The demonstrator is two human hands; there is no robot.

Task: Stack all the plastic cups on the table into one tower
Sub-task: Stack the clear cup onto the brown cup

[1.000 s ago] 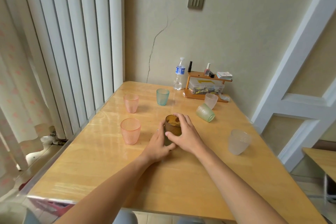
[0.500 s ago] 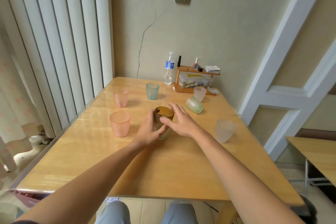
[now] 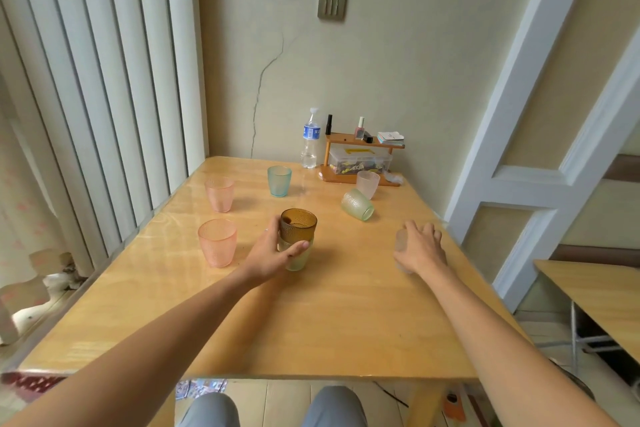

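Note:
A brown cup sits nested in a pale green cup at the middle of the wooden table. My left hand is wrapped around this short stack. My right hand covers a frosted clear cup near the right edge, fingers curled around it. Two pink cups stand at the left. A teal cup stands farther back. A light green cup lies on its side, and a pale pink cup stands behind it.
A water bottle and a small wooden shelf holding a plastic box and small bottles stand against the back wall. White vertical slats run along the left. Another table stands at the right, beyond this table's edge.
My right hand has left the brown cup stack and moved right onto the frosted clear cup. My left hand stays on the stack.

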